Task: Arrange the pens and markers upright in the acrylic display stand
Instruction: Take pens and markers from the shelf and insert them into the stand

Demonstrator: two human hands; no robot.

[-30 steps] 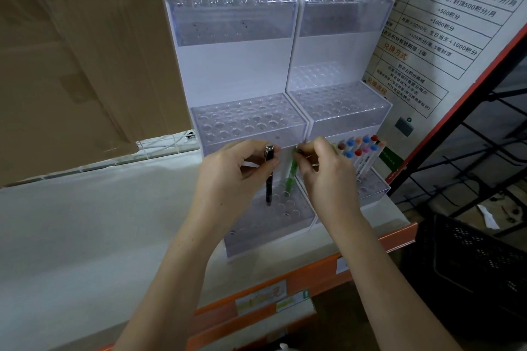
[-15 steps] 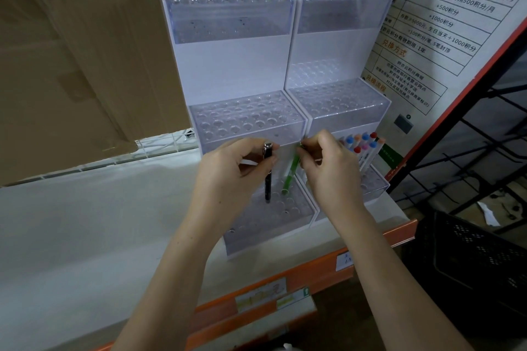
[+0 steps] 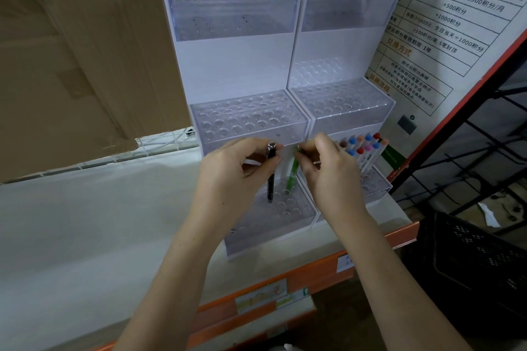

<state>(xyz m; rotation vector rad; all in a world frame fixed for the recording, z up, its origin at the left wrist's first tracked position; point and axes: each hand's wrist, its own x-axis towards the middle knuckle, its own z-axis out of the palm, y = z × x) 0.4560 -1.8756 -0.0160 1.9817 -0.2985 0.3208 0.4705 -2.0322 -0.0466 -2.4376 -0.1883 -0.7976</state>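
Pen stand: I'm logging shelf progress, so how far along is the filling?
Done: a cluster of coloured-cap markers stands in the right unit's lowest tier. In hand: the left hand lowers a black pen, the right hand a green pen, into the left unit's bottom tier. Left: middle and top tiers show only bare holes.

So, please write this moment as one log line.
left hand: holds black pen | right hand: holds green pen | both tips at bottom tier of left stand | markers in right stand
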